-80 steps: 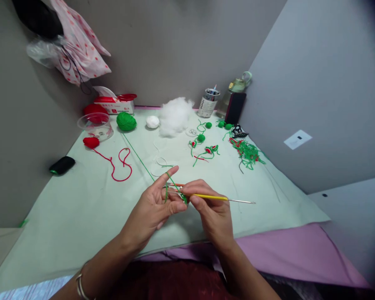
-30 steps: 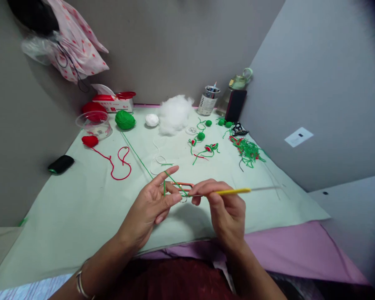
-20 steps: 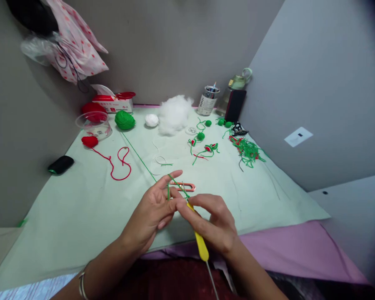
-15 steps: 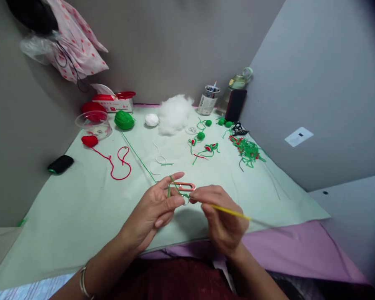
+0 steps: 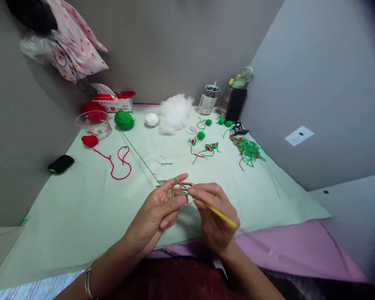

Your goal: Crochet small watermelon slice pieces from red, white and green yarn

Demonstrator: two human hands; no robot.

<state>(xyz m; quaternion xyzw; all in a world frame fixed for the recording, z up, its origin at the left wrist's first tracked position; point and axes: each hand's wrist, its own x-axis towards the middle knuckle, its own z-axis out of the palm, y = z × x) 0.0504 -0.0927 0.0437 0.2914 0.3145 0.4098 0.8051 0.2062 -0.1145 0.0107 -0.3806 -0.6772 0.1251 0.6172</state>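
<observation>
My left hand [image 5: 159,210] pinches a small pale ring [image 5: 190,200] with green yarn on it between thumb and fingers. The green yarn [image 5: 140,157] loops over its raised index finger and runs back to a green yarn ball [image 5: 124,120]. A yellow-handled crochet hook [image 5: 221,215] is gripped by my right hand [image 5: 218,218], its tip at the ring; fingers cover the tip. Behind the hands lie scissors [image 5: 163,182] with orange handles, partly hidden by my left hand.
A red heart-shaped piece [image 5: 89,141] trails red yarn. White stuffing [image 5: 175,114] and a white ball [image 5: 151,120] are at the back. Green crocheted balls [image 5: 201,136] and a yarn-scrap pile [image 5: 250,151] are on the right. A phone [image 5: 236,105] leans on a bottle [image 5: 238,81].
The hook's handle has swung down and left, tilting more steeply, as my right hand turned. My left hand has shifted slightly right, so the scissor blades show more.
</observation>
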